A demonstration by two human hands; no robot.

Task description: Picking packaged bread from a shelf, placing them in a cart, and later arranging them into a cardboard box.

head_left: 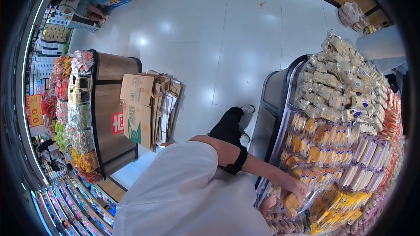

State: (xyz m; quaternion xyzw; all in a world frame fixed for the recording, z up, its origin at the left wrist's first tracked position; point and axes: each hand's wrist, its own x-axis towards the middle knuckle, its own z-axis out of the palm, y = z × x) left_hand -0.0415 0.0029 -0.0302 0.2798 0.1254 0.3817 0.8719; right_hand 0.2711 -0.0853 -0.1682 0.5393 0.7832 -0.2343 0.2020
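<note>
Reaching across the snack display, my left hand point(298, 188) pinches the top of a clear plastic packet with a round golden bread roll point(293, 203) inside. Close to the packet's near side is my right hand point(268, 204); its fingers are only partly visible, and I cannot tell whether they hold the wrapper. Behind the packet stand rows of similar wrapped golden rolls point(315, 152). Yellow packets point(344, 206) lie beyond it to the right, and brownish wrapped packets point(285, 224) fill the space below.
A heap of clear-wrapped pale snacks point(347, 78) rises along the display, beside purple-and-white packets point(367, 162). Flattened cardboard boxes point(141, 111) lean against another stocked counter point(111, 111) behind me. A person point(78, 6) is at the far shelves. Bags point(352, 16) rest on the tiled floor point(197, 23).
</note>
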